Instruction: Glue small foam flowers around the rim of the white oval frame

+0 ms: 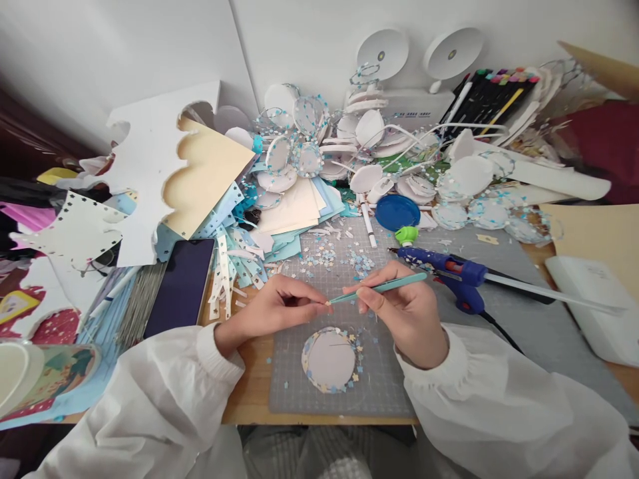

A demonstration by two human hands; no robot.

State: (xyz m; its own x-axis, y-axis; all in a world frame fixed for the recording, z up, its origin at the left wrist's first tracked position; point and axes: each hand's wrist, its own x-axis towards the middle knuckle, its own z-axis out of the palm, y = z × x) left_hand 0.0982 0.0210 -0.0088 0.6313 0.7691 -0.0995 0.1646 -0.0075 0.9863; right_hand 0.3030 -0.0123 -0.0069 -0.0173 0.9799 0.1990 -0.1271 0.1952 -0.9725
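My right hand (399,306) grips a pair of teal tweezers (394,283), their tips pointing left. At those tips is a tiny cream paper star (328,303). My left hand (279,303) has its thumb and forefinger pinched together right beside the tips; whether they touch the star I cannot tell. Below both hands, a white foam disc (330,359) lies on the grey cutting mat (389,392). Small blue and cream stars ring its rim. Farther back on the mat, loose paper stars (319,259) are scattered.
A blue glue gun (439,266) lies at right with its cord trailing toward me. Foam discs and star-covered wire rings (309,116) crowd the back. To the left are a phone (180,286), thin wires (142,299) and a tub (44,376). A blue lid (398,212) lies beyond the glue gun.
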